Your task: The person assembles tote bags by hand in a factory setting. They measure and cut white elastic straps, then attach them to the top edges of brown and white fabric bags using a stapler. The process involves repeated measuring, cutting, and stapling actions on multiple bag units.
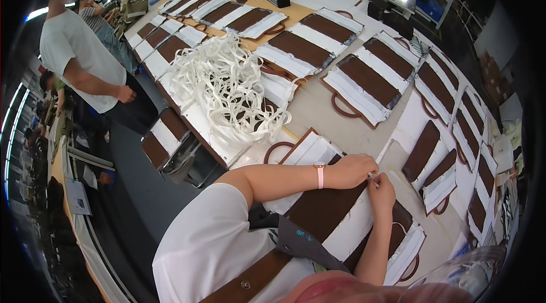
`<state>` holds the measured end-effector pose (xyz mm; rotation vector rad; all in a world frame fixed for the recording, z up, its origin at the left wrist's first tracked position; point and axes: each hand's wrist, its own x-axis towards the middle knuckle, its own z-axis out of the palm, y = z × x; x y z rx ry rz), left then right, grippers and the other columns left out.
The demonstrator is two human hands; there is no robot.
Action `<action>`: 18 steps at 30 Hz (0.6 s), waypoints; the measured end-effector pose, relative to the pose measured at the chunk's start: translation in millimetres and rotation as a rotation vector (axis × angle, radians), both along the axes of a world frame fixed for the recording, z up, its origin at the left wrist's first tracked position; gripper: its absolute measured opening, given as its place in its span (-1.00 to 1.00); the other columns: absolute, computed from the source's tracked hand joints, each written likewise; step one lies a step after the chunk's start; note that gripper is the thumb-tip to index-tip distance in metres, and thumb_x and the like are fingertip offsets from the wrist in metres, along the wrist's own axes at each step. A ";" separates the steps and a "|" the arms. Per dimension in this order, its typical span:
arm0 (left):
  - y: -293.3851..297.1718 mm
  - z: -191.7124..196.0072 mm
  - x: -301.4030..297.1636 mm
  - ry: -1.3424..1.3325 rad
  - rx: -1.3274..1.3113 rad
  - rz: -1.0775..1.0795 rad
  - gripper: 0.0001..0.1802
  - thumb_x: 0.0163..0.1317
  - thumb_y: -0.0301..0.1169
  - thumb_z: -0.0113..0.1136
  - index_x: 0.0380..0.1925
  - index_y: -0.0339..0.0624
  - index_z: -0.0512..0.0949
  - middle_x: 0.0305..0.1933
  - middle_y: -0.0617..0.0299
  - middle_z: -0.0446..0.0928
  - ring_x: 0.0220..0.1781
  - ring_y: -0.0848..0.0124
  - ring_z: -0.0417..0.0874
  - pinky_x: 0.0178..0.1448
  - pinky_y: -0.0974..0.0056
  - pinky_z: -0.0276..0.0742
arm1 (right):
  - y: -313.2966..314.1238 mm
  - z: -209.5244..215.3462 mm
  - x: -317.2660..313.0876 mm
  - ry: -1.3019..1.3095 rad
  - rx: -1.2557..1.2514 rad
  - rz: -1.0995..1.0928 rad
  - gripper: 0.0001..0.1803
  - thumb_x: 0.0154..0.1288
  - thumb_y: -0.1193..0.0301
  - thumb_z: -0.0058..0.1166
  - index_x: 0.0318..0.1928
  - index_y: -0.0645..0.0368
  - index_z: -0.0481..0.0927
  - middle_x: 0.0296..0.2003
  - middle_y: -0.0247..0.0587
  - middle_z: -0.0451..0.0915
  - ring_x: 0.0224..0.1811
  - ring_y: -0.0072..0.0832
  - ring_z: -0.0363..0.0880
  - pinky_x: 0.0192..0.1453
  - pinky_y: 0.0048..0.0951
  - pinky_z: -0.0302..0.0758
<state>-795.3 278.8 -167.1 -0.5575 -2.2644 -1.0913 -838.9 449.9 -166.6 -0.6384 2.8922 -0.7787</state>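
A brown-and-white bag panel (322,210) lies flat at the table's near edge, right in front of me. Both hands meet at its far right corner. My left hand (357,170), with a pink-banded watch on the wrist, has its fingers closed in a pinch there. Just beside it, my right hand (381,190) pinches the same edge, fingertips almost touching the left ones. A tiny pale bit shows between the fingertips, too small to name. More brown-and-white fabric with a brown handle (410,269) lies under and beside my right forearm.
A big tangled heap of white straps (227,90) is left of my hands. Several similar panels with brown handles (364,88) cover the table ahead and to the right. Another panel (165,139) rests on a stool at the left. A person in a white shirt (85,58) stands beyond.
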 end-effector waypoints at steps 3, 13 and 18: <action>-8.4 -2.0 -0.5 0.009 -0.088 -0.076 -0.89 0.09 -0.58 0.05 -0.41 -0.12 0.52 -0.30 0.14 0.51 -0.27 0.13 0.56 -0.16 0.12 0.48 | 0.4 6.7 4.7 0.005 0.033 -0.015 -0.74 0.22 0.25 0.14 -0.40 0.17 0.44 -0.50 0.00 0.58 -0.39 0.02 0.56 -0.33 -0.07 0.43; 0.1 6.3 9.5 -0.093 0.070 -0.054 -0.91 0.16 -0.51 0.10 -0.32 -0.19 0.51 -0.29 0.10 0.48 -0.27 0.11 0.55 -0.18 0.13 0.47 | 0.5 0.7 3.2 0.011 0.012 -0.007 -0.75 0.20 0.26 0.15 -0.40 0.16 0.46 -0.49 -0.01 0.60 -0.38 0.00 0.61 -0.33 -0.09 0.47; 1.5 0.5 3.6 -0.163 0.078 -0.037 -0.83 0.15 -0.46 0.21 -0.28 -0.20 0.44 -0.37 0.11 0.51 -0.41 0.19 0.57 -0.29 0.19 0.50 | 2.2 -8.0 -1.1 0.057 0.010 -0.017 -0.75 0.18 0.26 0.17 -0.40 0.17 0.47 -0.48 -0.01 0.60 -0.37 -0.01 0.61 -0.31 -0.08 0.47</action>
